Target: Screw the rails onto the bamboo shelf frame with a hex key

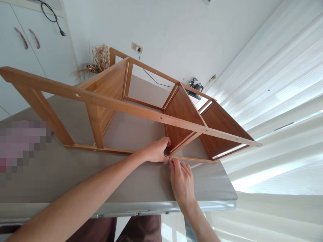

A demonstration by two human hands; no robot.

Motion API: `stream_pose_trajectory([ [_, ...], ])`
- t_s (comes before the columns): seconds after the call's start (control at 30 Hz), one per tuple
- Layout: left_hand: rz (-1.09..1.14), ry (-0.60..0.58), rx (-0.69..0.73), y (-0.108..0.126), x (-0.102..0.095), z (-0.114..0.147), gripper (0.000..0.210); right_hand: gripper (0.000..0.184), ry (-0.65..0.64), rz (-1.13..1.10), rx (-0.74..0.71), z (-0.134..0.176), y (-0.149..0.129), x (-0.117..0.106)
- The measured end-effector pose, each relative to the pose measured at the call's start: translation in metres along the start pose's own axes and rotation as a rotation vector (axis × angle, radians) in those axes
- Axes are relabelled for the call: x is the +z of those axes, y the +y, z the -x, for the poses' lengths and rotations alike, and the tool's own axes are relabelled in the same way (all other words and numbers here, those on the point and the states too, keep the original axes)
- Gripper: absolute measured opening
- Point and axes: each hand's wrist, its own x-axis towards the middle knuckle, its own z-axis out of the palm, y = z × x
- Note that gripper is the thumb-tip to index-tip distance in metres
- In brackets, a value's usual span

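Gripping wooden shelf (141, 112) with left fingers (167, 140)

I can read no words, labels, brands, numbers or signs, none on the wooden shelf unit (181, 114) at my grip. Far beyond my grip, the wall socket (137, 47) and black device (199, 87) are too small for legible markings; left of it, the pixelated patch (22, 144) is unreadable.

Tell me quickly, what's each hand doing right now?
Left hand: partly closed, gripping the wooden frame at its lower near rail.
Right hand: closed, pinching a small part at that rail, too small to identify.
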Motion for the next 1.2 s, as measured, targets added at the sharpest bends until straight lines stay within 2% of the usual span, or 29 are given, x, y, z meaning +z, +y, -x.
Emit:
stream_pose_trajectory([
  [0.2,-0.006,-0.005,-0.005,0.001,0.000,0.001,0.046,0.023,-0.067,-0.256,0.267,-0.003,0.002,-0.001],
  [0.53,-0.011,-0.005,0.007,-0.004,0.003,0.000,0.047,0.025,-0.155,-0.617,0.634,-0.008,0.004,-0.008],
  [0.8,-0.009,0.017,0.008,-0.009,0.007,-0.002,0.044,0.028,-0.128,-0.868,0.675,-0.006,0.016,0.000],
  [1.0,0.003,0.022,0.004,-0.009,0.006,-0.001,0.042,0.025,-0.060,-0.744,0.611,0.002,0.011,-0.002],
  [1.2,0.003,-0.001,-0.006,-0.006,0.004,-0.001,0.045,0.024,-0.063,-0.557,0.501,0.003,0.007,-0.001],
])
